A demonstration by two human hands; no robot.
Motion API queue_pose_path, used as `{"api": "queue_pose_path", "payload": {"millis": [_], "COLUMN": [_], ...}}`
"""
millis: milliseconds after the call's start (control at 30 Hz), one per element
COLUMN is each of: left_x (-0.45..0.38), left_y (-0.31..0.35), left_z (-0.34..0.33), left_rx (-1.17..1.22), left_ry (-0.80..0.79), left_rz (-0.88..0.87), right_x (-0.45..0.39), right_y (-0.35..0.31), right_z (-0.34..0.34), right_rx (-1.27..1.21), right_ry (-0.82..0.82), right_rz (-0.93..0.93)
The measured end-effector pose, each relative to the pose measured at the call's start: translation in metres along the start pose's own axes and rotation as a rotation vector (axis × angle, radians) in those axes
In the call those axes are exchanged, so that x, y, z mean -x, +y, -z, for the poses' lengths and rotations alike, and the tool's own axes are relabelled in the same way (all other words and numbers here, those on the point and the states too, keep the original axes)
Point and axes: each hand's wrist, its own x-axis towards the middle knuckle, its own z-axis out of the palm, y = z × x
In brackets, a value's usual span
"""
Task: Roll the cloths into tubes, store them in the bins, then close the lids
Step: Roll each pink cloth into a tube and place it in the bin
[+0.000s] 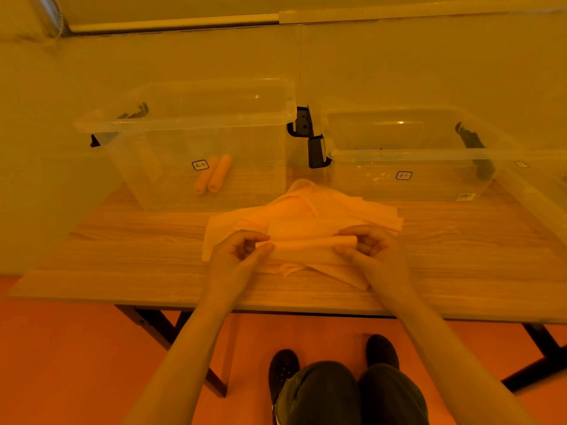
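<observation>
A heap of pale orange cloths lies on the wooden table in front of two clear bins. On top of the heap, a partly rolled cloth stretches between my hands. My left hand pinches its left end. My right hand pinches its right end, where the roll's open tube end shows. The left bin has no lid on and holds two rolled orange cloths on its floor. The right bin is also open and looks empty.
Both bins have black latches at their ends and stand against the wall. A clear lid leans at the far right of the table. My knees and shoes show below the table's front edge.
</observation>
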Motion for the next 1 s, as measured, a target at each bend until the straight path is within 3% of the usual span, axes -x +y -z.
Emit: {"api": "queue_pose_path", "payload": {"millis": [1000], "left_x": [0.0019], "left_y": [0.0017], "left_z": [0.0003], "left_rx": [0.005], "left_ry": [-0.049], "left_rz": [0.004], "right_x": [0.0011], "right_y": [-0.0004], "right_z": [-0.0009], "right_rx": [0.013], "right_ry": [-0.005], "right_rz": [-0.038]}}
